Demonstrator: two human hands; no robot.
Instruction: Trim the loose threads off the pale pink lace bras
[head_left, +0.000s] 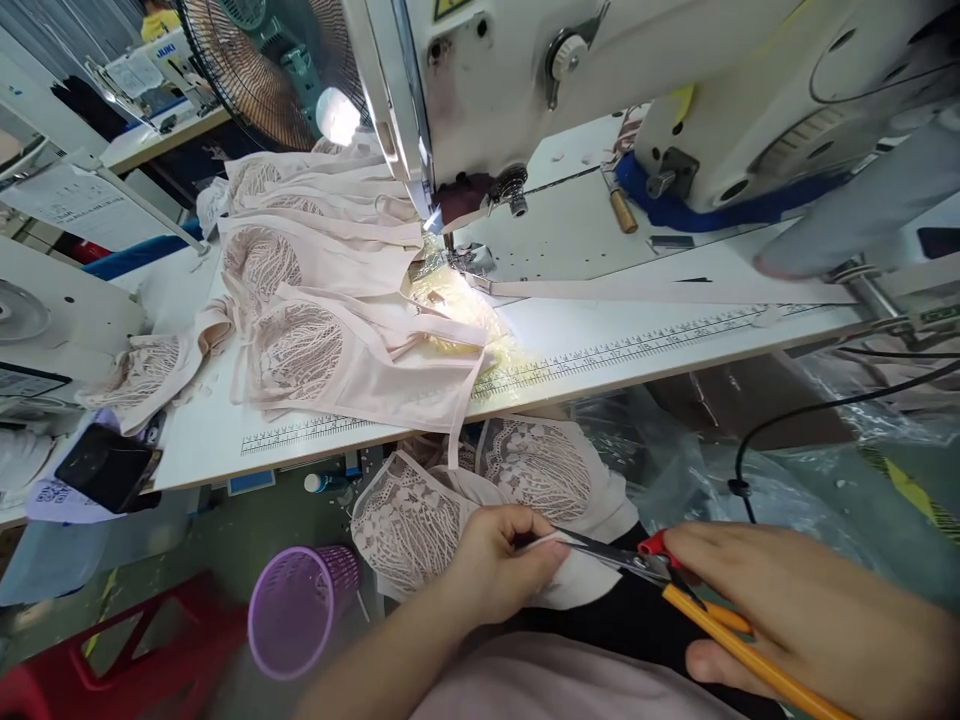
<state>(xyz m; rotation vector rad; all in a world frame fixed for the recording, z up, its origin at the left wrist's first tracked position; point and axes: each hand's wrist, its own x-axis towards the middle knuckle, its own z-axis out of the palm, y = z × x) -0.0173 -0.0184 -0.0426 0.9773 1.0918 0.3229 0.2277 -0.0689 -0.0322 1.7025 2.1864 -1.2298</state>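
Pale pink, the lace bra (411, 528) lay lower centre in the head view; the left hand (504, 568) pinched its edge in a closed grip, the right hand's (795, 610) wrapped round the scissors (636, 562). Keeping that edge taut with short snips seemed wise.

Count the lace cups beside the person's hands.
2 visible: one lace cup left of the left hand, the other lace cup just beyond that hand. More may be hidden.
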